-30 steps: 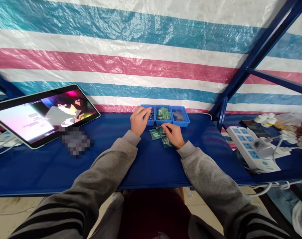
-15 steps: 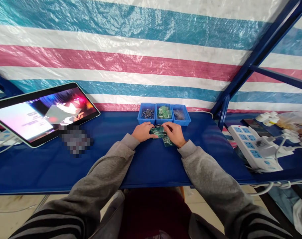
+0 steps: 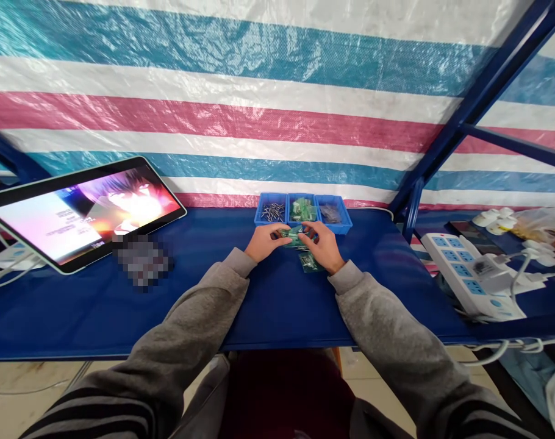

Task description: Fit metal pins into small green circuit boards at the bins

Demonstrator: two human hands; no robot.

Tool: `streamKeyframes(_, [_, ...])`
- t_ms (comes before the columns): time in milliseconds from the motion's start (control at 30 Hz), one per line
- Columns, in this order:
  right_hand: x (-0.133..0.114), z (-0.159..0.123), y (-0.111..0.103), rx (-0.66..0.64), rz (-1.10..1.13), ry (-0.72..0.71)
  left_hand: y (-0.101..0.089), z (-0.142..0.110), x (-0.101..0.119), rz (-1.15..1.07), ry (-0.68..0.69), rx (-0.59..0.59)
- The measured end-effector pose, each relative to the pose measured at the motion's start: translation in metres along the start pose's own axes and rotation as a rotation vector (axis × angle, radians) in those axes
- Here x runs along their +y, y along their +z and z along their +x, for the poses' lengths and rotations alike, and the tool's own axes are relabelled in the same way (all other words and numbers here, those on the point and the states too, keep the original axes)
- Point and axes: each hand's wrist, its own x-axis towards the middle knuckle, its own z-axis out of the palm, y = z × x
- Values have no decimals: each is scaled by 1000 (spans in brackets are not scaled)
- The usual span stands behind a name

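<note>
The left hand point(image 3: 263, 242) and right hand point(image 3: 324, 245) face each other, thumbs and fingers curled inward and gripping a green circuit board point(image 3: 292, 231) from its left and right sides; how hard they press cannot be told. The board, partly hidden by the fingers, is likely light, thin and stiff, smooth enough to slip a little and brittle if bent; its edges look the safest hold, since pressure on raised parts might shift them. With the held board as the centre of the dial and the wall side at twelve, a second board point(image 3: 309, 263) lies at five o'clock, near the right hand, flat and dotted with small pale parts. At eleven, a blue plastic bin point(image 3: 263, 223) has slim, shiny metallic pieces point(image 3: 273, 212) in a loose tangle; at one, a matching bin holds blocky, translucent green pieces point(image 3: 304, 209); at two, a third holds dull greyish pieces point(image 3: 331, 213) too small to identify. All stand on a smooth, faintly glossy blue tabletop point(image 3: 277, 305). Farther out, a flat, glassy screen point(image 3: 89, 213) leans at nine, and a boxy white power strip point(image 3: 469, 274) sits between three and four. Crinkled, striped woven plastic sheeting point(image 3: 277, 116) hangs at twelve.
</note>
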Motion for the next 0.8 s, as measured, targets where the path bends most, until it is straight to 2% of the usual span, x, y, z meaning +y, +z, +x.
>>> streamKeyframes(267, [5,0,3,-25,302,193,19,-2,4,-317,-87,150])
streamKeyframes(400, [2,-1,2,-15,327,213,17,-1,4,-355,-86,102])
streamKeyframes(567, [-4,0,-2,-66,240,97,11,-1,9,-275,-7,98])
streamKeyframes(800, [-1,-1,2,-41,440,224,18,0,1,-453,-109,101])
